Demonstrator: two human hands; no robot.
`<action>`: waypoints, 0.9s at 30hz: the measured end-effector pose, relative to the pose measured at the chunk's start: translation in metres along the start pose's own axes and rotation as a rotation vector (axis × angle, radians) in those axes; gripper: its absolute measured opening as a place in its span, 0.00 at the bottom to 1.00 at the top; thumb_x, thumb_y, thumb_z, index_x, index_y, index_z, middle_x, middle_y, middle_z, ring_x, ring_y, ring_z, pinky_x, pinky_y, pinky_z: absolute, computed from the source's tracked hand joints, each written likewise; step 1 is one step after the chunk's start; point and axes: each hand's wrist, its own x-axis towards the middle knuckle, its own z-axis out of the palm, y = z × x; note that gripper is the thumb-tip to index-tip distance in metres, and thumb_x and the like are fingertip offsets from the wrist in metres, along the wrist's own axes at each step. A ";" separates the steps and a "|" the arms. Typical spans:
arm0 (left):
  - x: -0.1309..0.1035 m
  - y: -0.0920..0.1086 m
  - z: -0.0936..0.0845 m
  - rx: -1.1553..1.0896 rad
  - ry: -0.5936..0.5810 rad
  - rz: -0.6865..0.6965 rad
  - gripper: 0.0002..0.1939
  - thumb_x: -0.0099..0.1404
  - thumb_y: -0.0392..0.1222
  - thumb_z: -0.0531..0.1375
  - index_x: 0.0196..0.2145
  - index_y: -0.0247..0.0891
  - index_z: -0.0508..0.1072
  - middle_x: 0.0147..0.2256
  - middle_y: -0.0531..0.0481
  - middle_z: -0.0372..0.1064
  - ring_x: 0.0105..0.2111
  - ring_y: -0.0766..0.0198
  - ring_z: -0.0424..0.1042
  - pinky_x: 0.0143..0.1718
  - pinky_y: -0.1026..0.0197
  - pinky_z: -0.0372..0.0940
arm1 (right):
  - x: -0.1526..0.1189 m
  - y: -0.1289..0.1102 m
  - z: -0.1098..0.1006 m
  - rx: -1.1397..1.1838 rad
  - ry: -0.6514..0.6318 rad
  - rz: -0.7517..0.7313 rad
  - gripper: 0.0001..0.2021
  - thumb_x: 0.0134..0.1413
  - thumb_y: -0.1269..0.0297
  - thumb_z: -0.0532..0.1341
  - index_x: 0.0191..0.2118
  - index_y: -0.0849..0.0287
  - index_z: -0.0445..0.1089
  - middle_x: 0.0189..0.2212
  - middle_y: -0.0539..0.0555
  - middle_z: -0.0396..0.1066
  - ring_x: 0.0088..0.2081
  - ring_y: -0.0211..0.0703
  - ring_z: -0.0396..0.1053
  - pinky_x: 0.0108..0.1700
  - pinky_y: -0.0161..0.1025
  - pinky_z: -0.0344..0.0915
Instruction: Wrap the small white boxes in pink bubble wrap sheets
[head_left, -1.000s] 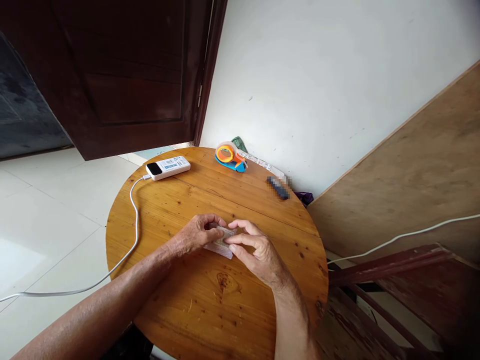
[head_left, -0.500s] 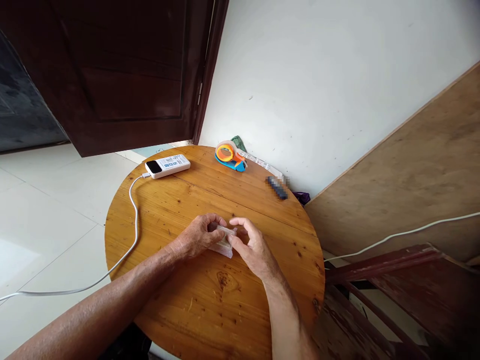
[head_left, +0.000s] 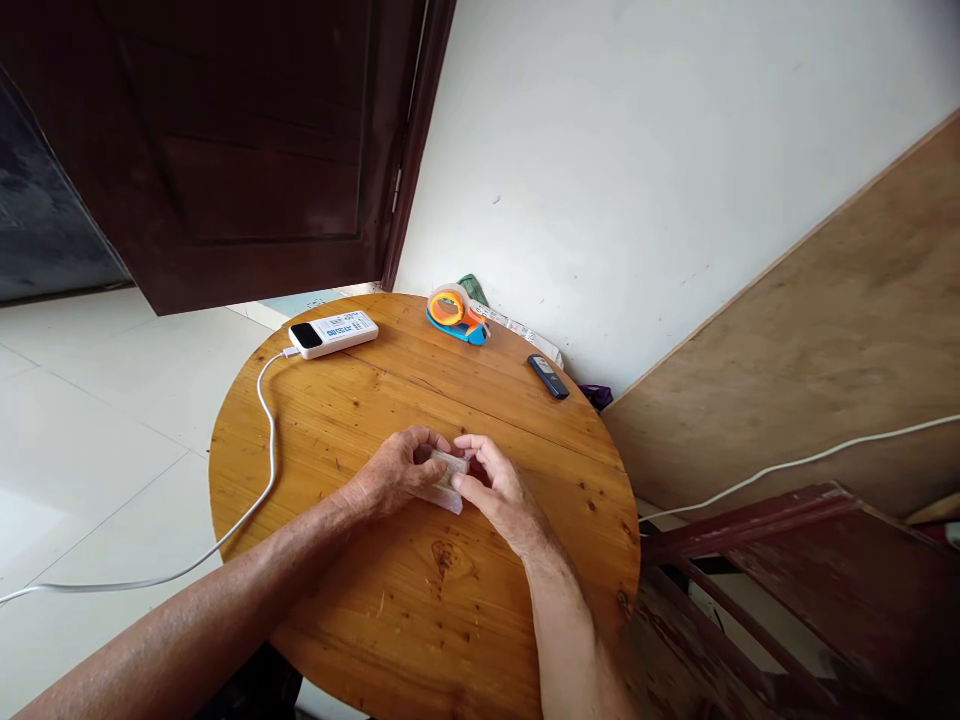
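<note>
Near the middle of the round wooden table [head_left: 352, 610] is a small flat packet in whitish, translucent wrapping [head_left: 450, 464]. My left hand [head_left: 394, 472] grips its left part, thumb on top and fingers curled over the far side. From the right, my right hand [head_left: 504, 500] has its thumb and fingertips closed on the packet's right end. A loose flap of the wrapping sticks out on the near side, below my thumbs. What lies inside the wrapping cannot be made out, and my fingers hide part of it.
A white power bank [head_left: 345, 332] with a white cable [head_left: 273, 440] lies at the table's far left. A blue and orange tape dispenser [head_left: 472, 332] stands at the back. Right of it lies a small dark handset [head_left: 547, 377]. A white wall [head_left: 600, 180] rises behind.
My right thumb and fingers have shifted slightly on the packet's right end, and the wrapping there sits flatter. The view has moved a little; my left hand keeps its hold.
</note>
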 end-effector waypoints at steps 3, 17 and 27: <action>0.001 -0.002 0.000 0.028 0.006 0.014 0.14 0.55 0.43 0.63 0.39 0.34 0.73 0.28 0.53 0.71 0.28 0.65 0.67 0.29 0.65 0.60 | 0.001 0.001 0.003 0.033 0.018 0.009 0.17 0.49 0.59 0.66 0.46 0.53 0.70 0.38 0.49 0.73 0.40 0.44 0.70 0.43 0.41 0.66; -0.003 0.002 0.000 0.104 0.043 0.069 0.22 0.55 0.40 0.60 0.48 0.34 0.72 0.31 0.52 0.68 0.30 0.64 0.65 0.32 0.64 0.61 | 0.008 0.011 0.013 0.178 0.201 0.010 0.12 0.55 0.53 0.63 0.40 0.55 0.73 0.33 0.50 0.74 0.36 0.43 0.70 0.41 0.39 0.66; -0.006 0.008 -0.005 0.094 0.053 0.045 0.28 0.54 0.44 0.61 0.53 0.33 0.71 0.38 0.46 0.73 0.36 0.57 0.72 0.36 0.59 0.67 | -0.076 -0.093 0.018 -0.020 0.082 -0.711 0.10 0.62 0.71 0.59 0.42 0.51 0.76 0.33 0.51 0.78 0.35 0.44 0.74 0.42 0.43 0.71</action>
